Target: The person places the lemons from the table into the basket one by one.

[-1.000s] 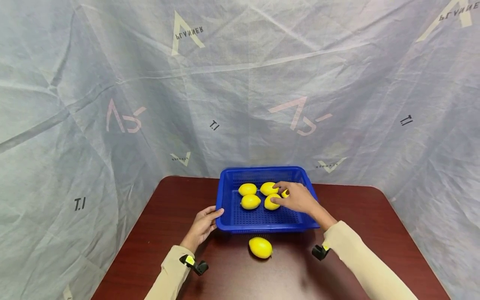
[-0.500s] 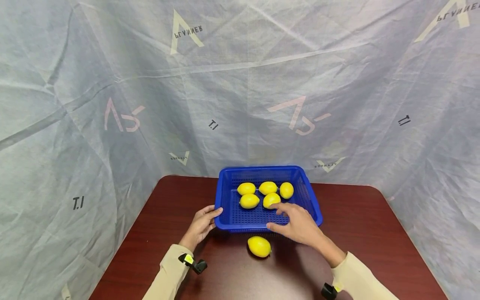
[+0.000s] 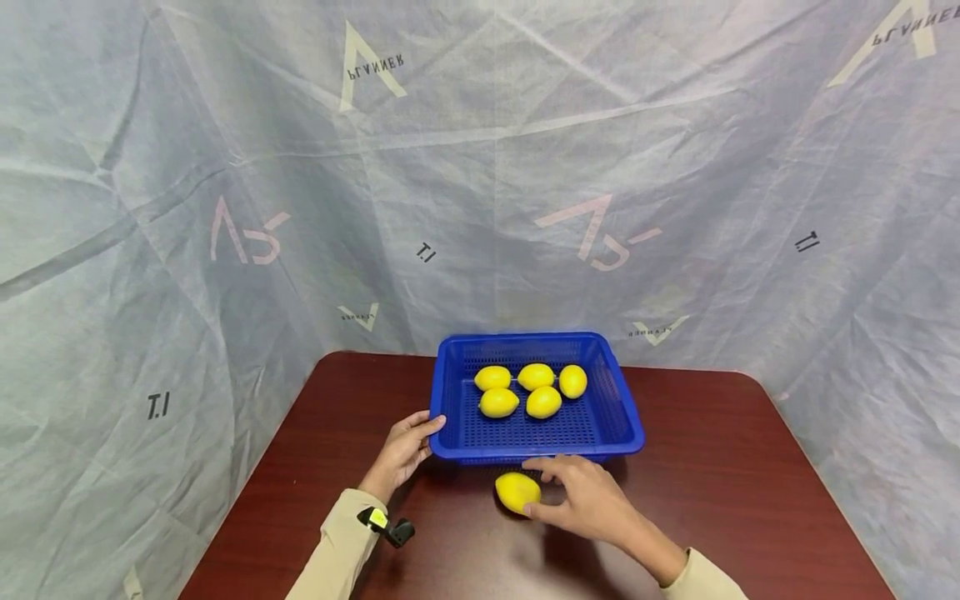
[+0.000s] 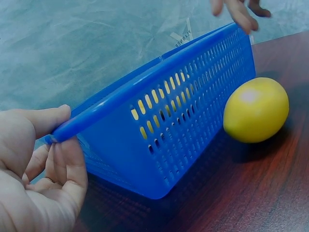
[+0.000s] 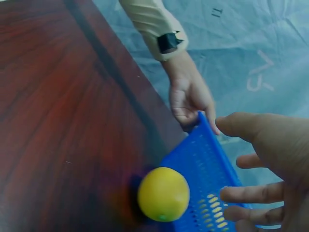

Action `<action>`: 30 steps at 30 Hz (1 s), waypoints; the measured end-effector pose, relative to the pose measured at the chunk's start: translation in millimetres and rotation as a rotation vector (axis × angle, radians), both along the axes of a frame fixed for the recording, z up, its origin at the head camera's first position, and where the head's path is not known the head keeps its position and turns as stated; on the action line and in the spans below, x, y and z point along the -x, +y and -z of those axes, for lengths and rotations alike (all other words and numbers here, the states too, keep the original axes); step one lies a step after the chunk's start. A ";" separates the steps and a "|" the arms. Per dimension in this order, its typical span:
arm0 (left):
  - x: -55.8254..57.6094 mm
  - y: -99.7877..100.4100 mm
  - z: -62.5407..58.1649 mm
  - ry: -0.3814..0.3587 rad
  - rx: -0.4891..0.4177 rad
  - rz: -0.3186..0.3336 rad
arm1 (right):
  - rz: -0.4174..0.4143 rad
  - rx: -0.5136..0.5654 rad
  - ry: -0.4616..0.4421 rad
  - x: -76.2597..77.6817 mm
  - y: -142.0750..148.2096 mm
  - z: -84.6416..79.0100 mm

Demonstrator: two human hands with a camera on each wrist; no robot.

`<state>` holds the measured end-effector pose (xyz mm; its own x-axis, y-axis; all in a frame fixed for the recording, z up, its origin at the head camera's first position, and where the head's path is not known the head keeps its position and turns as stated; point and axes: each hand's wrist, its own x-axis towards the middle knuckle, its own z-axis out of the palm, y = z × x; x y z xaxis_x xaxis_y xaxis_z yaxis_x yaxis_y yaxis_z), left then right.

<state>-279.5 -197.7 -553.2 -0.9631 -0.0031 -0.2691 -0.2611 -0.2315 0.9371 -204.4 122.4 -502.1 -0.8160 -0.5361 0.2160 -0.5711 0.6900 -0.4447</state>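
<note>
A blue plastic basket (image 3: pixel 480 455) with slotted walls stands toward the back of the table. Several yellow lemons (image 3: pixel 498 403) lie together inside it. My left hand (image 3: pixel 401 454) pinches the basket's left rim, thumb on top and fingers below, as the left wrist view shows up close. One more lemon (image 3: pixel 516 493) lies on the table just in front of the basket. My right hand (image 3: pixel 588 504) hovers beside and above this lemon, its fingers spread and holding nothing. In the right wrist view, a gap shows between those fingers (image 5: pixel 253 193) and the lemon (image 5: pixel 163 194).
The dark red wooden table (image 3: pixel 720 483) has rounded back corners. A grey printed sheet (image 3: pixel 480 208) hangs behind and at both sides of it. A black wrist device (image 3: pixel 386 527) sits on the left sleeve.
My right hand has come out of the basket, back over its front rim, and down toward the lemon on the table. My left hand has stayed on the rim.
</note>
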 end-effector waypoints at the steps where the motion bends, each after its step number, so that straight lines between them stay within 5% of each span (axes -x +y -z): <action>1: -0.4 0.0 0.5 0.000 -0.002 0.002 | -0.005 -0.011 -0.011 -1.4 -0.9 3.1; 13: -1.7 -0.2 2.6 0.008 -0.027 0.008 | 0.100 -0.093 0.001 -0.2 -15.2 38.3; 30: -1.3 0.3 0.5 0.011 -0.010 0.011 | 0.112 -0.049 0.000 15.2 -27.2 70.4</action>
